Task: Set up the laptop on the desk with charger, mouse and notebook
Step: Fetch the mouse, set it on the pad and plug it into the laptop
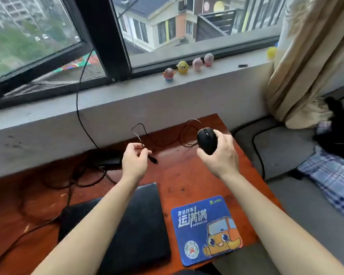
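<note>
My right hand (220, 155) grips a black wired mouse (206, 140) and holds it above the far right of the reddish wooden desk (187, 175). Its thin cable (167, 144) loops over the desk to my left hand (134, 161), which pinches the cable just behind the USB plug (153, 160). A closed black laptop (135, 225) lies flat near the front edge, partly under my left forearm. Right of it is a blue mouse pad (205, 229) with a cartoon truck. The black charger brick (109, 160) and its tangled cords (68, 185) sit at the back left.
A grey concrete window ledge (127, 108) runs behind the desk with several small toy figures (187, 67). A black cord (79, 96) hangs from the window. A beige curtain (306, 66), a plaid cloth (336, 179) and a dark bag (338, 132) lie on the right.
</note>
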Available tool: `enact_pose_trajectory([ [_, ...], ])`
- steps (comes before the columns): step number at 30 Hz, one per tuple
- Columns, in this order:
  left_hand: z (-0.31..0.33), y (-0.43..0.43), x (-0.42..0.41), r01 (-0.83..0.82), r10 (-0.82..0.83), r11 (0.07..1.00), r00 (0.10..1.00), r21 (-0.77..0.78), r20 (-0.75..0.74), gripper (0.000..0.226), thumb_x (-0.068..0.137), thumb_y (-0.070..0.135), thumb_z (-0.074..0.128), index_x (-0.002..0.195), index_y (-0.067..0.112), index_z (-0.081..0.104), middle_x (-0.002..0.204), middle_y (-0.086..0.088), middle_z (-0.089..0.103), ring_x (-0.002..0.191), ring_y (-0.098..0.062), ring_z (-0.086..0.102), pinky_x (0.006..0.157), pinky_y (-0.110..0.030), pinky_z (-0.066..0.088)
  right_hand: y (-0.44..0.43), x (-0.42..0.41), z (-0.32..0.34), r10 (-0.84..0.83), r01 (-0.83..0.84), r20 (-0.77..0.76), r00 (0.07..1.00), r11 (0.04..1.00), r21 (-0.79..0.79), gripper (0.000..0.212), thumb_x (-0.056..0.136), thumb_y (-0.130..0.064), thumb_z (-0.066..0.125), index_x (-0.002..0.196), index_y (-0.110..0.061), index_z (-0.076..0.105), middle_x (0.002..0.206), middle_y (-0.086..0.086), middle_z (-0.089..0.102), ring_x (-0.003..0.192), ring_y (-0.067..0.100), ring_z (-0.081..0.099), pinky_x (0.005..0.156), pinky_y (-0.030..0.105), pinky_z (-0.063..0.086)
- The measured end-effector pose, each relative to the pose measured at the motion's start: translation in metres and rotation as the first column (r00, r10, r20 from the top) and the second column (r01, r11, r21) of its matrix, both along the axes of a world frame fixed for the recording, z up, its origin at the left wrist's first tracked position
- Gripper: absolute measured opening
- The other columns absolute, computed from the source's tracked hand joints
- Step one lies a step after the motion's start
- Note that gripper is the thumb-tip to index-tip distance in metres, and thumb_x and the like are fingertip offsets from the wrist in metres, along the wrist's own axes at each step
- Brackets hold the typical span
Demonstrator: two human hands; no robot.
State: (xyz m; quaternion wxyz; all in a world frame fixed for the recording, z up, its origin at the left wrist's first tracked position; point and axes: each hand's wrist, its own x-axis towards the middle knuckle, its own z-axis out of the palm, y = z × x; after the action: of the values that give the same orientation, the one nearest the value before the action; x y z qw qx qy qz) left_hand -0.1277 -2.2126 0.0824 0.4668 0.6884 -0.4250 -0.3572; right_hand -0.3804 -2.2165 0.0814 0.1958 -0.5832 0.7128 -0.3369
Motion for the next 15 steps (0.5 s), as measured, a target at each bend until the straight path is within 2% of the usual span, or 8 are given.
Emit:
enact_pose_trajectory([
  [3, -0.054, 0.025, 0.001, 0.007, -0.013, 0.985, 0.999, 0.175, 0.035, 0.013, 0.094, 0.007, 0.058, 0.093, 0.018, 0.052, 0.082, -0.004, 0.074, 0.076, -0.017, 0.067, 0.078, -0.034, 0.05, 0.029, 0.003, -0.046, 0.059, -0.049, -0.053, 0.997, 0.982, 0.181, 0.077, 0.074, -0.048, 0.076, 0.143, -0.026, 0.048, 0.129, 0.004, 0.05, 0.116, 0.031, 0.06, 0.094, 0.038, 0.049],
  [6, -0.105, 0.059, 0.004, 0.001, -0.011, 0.934, 1.0, 0.357, 0.026, 0.01, 0.095, 0.01, 0.055, 0.098, 0.019, 0.053, 0.083, 0.003, 0.073, 0.086, -0.021, 0.069, 0.084, -0.039, 0.053, 0.061, 0.006, -0.088, 0.151, -0.099, -0.116, 0.982, 0.926, 0.365, 0.085, 0.079, -0.055, 0.07, 0.151, -0.025, 0.036, 0.132, 0.004, 0.046, 0.116, 0.029, 0.059, 0.093, 0.038, 0.051],
  [8, -0.13, 0.078, 0.006, 0.001, -0.016, 0.89, 0.999, 0.456, 0.029, 0.012, 0.096, 0.011, 0.054, 0.098, 0.023, 0.054, 0.083, 0.005, 0.074, 0.08, -0.022, 0.066, 0.081, -0.043, 0.054, 0.081, 0.009, -0.112, 0.204, -0.114, -0.14, 0.969, 0.872, 0.476, 0.089, 0.081, -0.059, 0.067, 0.154, -0.025, 0.03, 0.133, 0.002, 0.043, 0.119, 0.026, 0.057, 0.092, 0.038, 0.051],
  [11, -0.148, 0.099, 0.007, 0.012, -0.032, 0.858, 0.999, 0.514, 0.028, 0.011, 0.095, 0.014, 0.055, 0.097, 0.025, 0.054, 0.08, 0.007, 0.074, 0.071, -0.02, 0.061, 0.076, -0.04, 0.053, 0.113, 0.016, -0.138, 0.297, -0.151, -0.15, 0.943, 0.785, 0.601, 0.09, 0.082, -0.061, 0.065, 0.154, -0.022, 0.028, 0.135, 0.004, 0.041, 0.124, 0.027, 0.053, 0.092, 0.038, 0.05],
  [15, -0.158, 0.108, 0.009, 0.007, -0.039, 0.833, 0.998, 0.552, 0.046, 0.012, 0.095, 0.017, 0.056, 0.093, 0.028, 0.054, 0.079, 0.007, 0.074, 0.077, -0.018, 0.065, 0.066, -0.032, 0.047, 0.138, 0.022, -0.157, 0.362, -0.166, -0.148, 0.92, 0.704, 0.69, 0.086, 0.08, -0.058, 0.066, 0.149, -0.019, 0.032, 0.133, 0.007, 0.042, 0.125, 0.03, 0.049, 0.098, 0.038, 0.046],
])
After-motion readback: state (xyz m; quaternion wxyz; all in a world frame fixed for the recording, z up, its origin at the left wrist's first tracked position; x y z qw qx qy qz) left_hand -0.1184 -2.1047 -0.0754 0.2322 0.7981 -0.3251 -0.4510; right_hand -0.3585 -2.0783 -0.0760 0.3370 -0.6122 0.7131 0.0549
